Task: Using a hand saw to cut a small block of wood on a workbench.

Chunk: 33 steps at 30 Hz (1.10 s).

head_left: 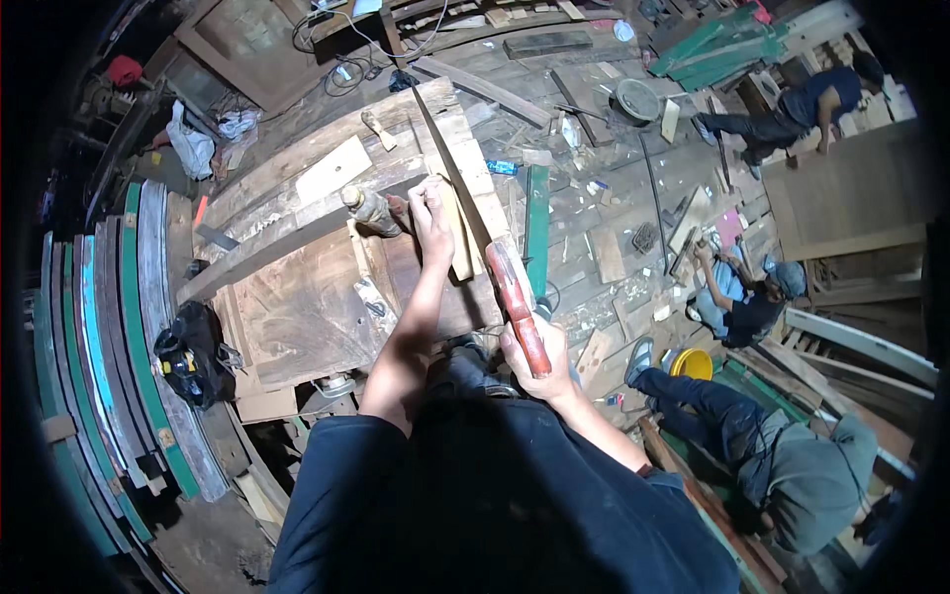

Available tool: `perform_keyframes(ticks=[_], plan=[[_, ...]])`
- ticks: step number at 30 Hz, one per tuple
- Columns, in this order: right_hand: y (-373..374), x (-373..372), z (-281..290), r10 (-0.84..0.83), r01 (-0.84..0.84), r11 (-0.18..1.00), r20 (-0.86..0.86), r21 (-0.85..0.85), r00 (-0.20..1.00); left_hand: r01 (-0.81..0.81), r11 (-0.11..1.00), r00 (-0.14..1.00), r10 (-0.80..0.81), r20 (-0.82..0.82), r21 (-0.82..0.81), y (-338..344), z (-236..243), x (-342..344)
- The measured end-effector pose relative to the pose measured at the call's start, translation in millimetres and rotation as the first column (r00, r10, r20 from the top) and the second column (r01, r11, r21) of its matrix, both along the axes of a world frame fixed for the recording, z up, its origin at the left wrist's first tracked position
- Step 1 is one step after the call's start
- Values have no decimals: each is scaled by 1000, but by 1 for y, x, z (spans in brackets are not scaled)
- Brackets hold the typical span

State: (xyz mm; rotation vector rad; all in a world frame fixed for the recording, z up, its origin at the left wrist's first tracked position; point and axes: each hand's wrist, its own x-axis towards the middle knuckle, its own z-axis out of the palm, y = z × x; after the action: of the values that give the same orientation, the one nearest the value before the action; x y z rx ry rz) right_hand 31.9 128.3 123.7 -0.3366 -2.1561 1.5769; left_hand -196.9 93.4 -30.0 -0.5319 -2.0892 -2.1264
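Observation:
My right hand [544, 358] is closed round the reddish wooden handle [513, 297] of a handsaw. Its long dark blade [450, 163] runs away from me and slightly left, over the edge of a wooden workbench [287, 317]. My left hand [431, 220] is closed on a pale wooden strip [461, 238] just left of the blade; some of its fingers are hidden. From this angle I cannot tell whether the teeth touch the wood. A bottle-shaped thing [371, 211] stands left of that hand, beside a thick timber beam [287, 243].
Long boards [148, 337] are stacked on the left, near a black bag [193, 356]. A pale board [334, 168] lies on the bench. Several people work at the right, one near a yellow bucket [691, 363]. Wood scraps and a grey basin [636, 100] are on the floor.

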Motion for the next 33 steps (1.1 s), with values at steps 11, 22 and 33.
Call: perform_keyframes(ticks=[11, 22, 33], plan=[[-6, -19, 11, 49, -52, 998, 80, 29, 996, -84, 994, 996, 86, 36, -66, 0, -1, -1], [-22, 49, 34, 40, -33, 999, 212, -33, 976, -168, 973, 984, 176, 36, -157, 4, -1, -16], [-5, -3, 21, -38, 48, 997, 145, -64, 989, -166, 958, 977, 127, -173, -235, 14, 10, 8]])
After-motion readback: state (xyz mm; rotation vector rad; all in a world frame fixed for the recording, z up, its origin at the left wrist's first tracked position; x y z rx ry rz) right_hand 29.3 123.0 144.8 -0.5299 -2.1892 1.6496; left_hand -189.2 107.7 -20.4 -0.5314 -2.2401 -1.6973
